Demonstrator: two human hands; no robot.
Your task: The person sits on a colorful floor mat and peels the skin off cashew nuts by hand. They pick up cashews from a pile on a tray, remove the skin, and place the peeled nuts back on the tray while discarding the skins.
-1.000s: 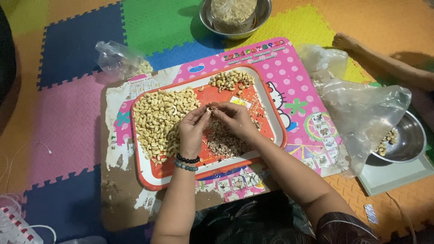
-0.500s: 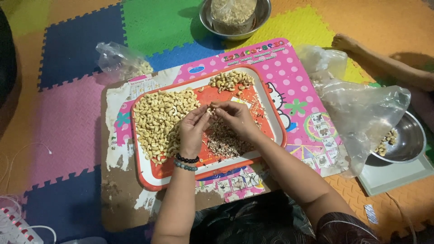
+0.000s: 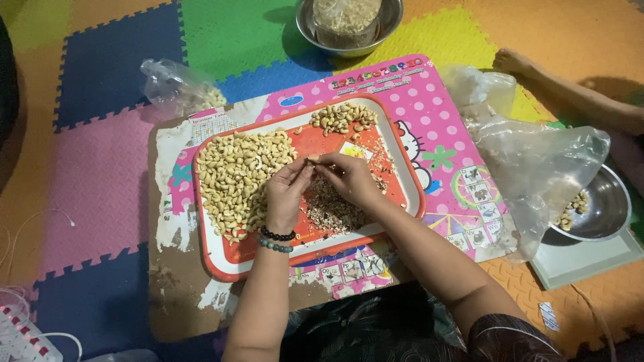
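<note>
Tray (image 3: 410, 181) rim is enclosing both hands, bare patch rightward; left hand (image 3: 287, 194) and right hand (image 3: 349, 177) are pinching 1 cashew (image 3: 312, 159), fingers nearly closed.

Showing two hands (image 3: 288, 194), one tray (image 3: 409, 201), two steel bowls (image 3: 604, 208), two clear bags (image 3: 537, 167), two cashew heaps (image 3: 235, 174), two beaded bracelets (image 3: 276, 236).

Both hands (image 3: 315, 175) shifted slightly right over tray (image 3: 402, 175).
</note>
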